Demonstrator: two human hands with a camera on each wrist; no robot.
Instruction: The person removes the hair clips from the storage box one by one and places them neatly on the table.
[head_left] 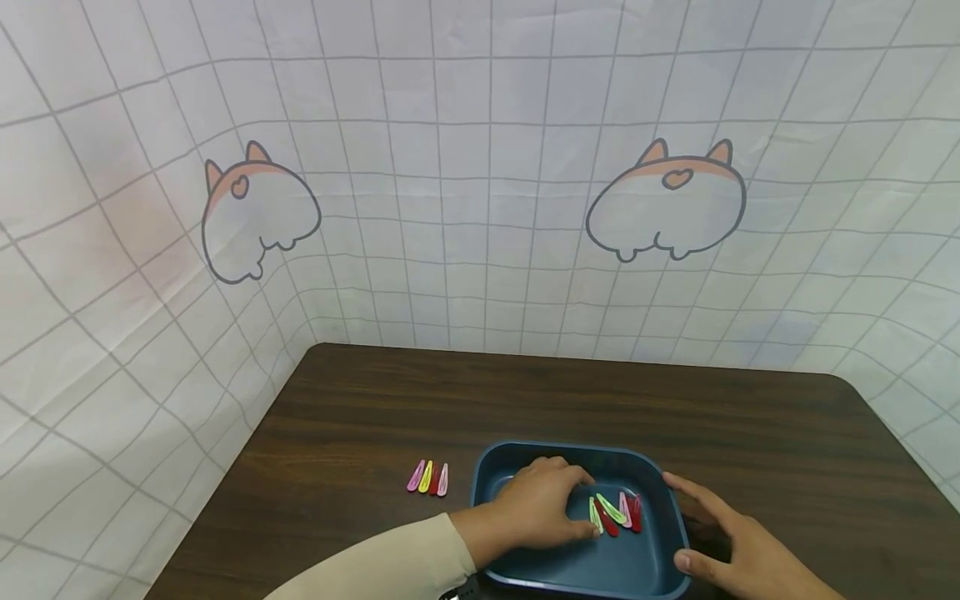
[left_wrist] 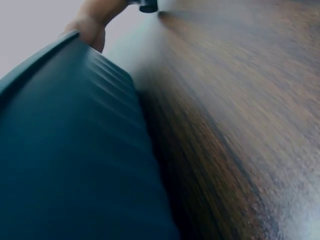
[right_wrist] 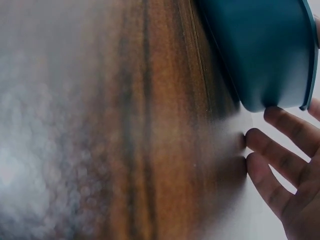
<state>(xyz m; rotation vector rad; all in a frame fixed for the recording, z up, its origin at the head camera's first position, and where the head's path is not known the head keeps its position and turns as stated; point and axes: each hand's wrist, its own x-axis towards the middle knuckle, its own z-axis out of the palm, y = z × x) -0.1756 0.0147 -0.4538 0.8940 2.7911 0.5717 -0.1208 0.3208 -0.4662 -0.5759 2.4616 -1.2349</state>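
Observation:
In the head view, my left hand [head_left: 543, 504] reaches over the left part of a dark blue tray [head_left: 558, 579]. Its thumb and index finger are spread apart beside several snap hair clips [head_left: 613, 514] in light green, red and pink, lying on the tray floor. The thumb tip is close to a light green clip; whether they touch is unclear. My right hand [head_left: 738, 542] is at the tray's right side, thumb by the rim. In the right wrist view, its extended fingers [right_wrist: 287, 122] are apart, one touching the tray's outer wall [right_wrist: 265, 60].
Left of the tray, a short row of hair clips [head_left: 428, 478] in pink, yellow and red lies on the dark wooden table [head_left: 360, 408]. A white grid-patterned curtain [head_left: 465, 208] surrounds the table's back and sides. The left wrist view shows mostly tray wall [left_wrist: 80, 150] and tabletop.

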